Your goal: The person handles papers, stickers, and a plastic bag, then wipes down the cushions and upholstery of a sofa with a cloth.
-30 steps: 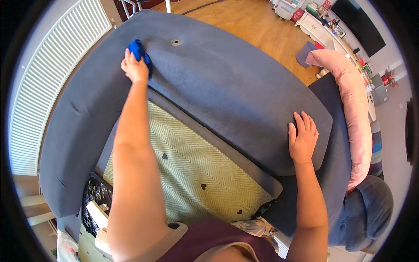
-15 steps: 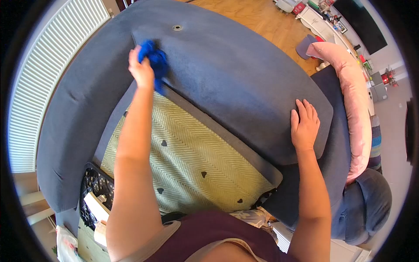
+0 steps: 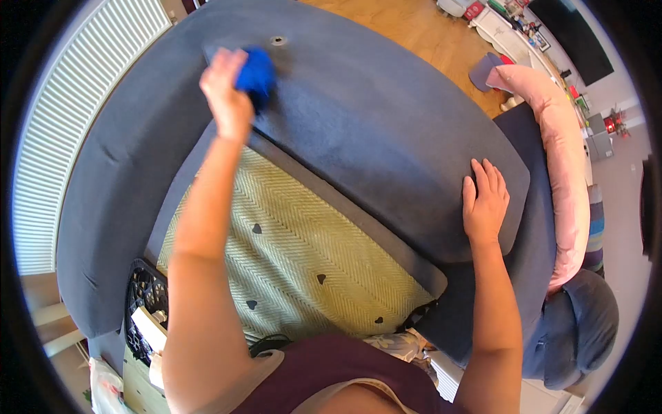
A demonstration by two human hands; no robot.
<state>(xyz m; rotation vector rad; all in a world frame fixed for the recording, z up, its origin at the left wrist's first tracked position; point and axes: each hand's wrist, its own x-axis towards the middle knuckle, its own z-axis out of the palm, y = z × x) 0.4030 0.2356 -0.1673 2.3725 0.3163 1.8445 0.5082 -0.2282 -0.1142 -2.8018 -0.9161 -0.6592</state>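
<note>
A crumpled blue cloth (image 3: 256, 74) is gripped in my left hand (image 3: 229, 96), which is slightly blurred. Hand and cloth are at the far left of a grey-blue sofa cushion (image 3: 372, 131), by the corner where it meets the long backrest (image 3: 117, 172). My right hand (image 3: 485, 201) lies flat on the cushion's right end, fingers spread, holding nothing. Between my arms is a pale green zigzag-patterned fabric (image 3: 303, 255) with dark heart shapes, inside a grey sofa frame.
A small round fitting (image 3: 277, 41) sits in the cushion near its far edge. At the right lies a long pink pillow (image 3: 562, 165). A black basket (image 3: 146, 297) with items is at the lower left, and a white radiator (image 3: 76, 124) stands behind the backrest.
My left hand has moved the blue cloth slightly up and to the right over the cushion, its hanging end no longer showing. My right hand stays resting in place.
</note>
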